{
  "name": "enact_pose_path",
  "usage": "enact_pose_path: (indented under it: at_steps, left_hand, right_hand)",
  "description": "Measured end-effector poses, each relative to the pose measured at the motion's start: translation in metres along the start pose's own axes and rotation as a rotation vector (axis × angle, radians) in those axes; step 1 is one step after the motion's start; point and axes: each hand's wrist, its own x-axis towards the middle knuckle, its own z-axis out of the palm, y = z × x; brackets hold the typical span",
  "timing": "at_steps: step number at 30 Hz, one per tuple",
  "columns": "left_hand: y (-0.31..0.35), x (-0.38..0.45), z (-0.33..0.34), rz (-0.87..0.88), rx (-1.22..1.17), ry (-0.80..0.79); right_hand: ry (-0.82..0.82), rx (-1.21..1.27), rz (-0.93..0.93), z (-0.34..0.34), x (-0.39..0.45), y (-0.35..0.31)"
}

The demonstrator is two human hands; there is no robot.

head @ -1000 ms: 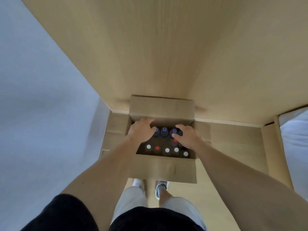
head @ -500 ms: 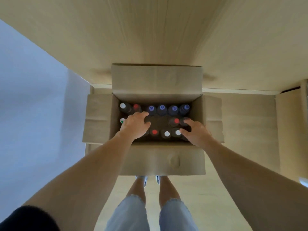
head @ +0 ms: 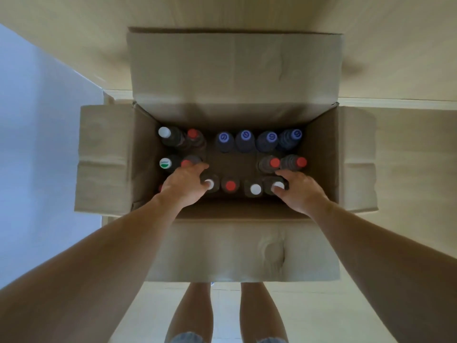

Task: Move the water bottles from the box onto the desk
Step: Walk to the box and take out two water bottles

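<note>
An open cardboard box [head: 319,154] stands on the floor and holds several upright bottles with white, red, blue and green-white caps. Both my arms reach down into it. My left hand [head: 184,185] curls round a white-capped bottle [head: 213,182] in the near row, thumb on the cap and forefinger stretched behind the neck. My right hand [head: 300,190] holds another white-capped bottle [head: 276,184] at the right of the same row in the same way. The pale wooden desk [head: 395,45] rises beyond the box's far flap.
The box's flaps are folded out on all sides, the near flap [head: 222,253] hanging toward my legs [head: 259,310]. A blue-grey wall [head: 37,144] runs along the left. Beige floor lies right of the box.
The view has dropped much closer to the box. Both hands came from the far and middle bottles to the near row and now close on white-capped bottles.
</note>
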Motion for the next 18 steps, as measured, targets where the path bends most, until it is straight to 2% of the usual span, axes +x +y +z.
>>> enact_pose_path:
  at_steps: [12,18]
  left_hand:
    - [-0.022,0.051,0.047,0.024,0.021,-0.068]
    - [-0.030,0.074,0.065,0.039,0.018,-0.089]
  right_hand:
    - [-0.111,-0.037,-0.166,0.055,0.064,-0.052]
    - [-0.207,-0.138,-0.204,0.073,0.102,-0.067]
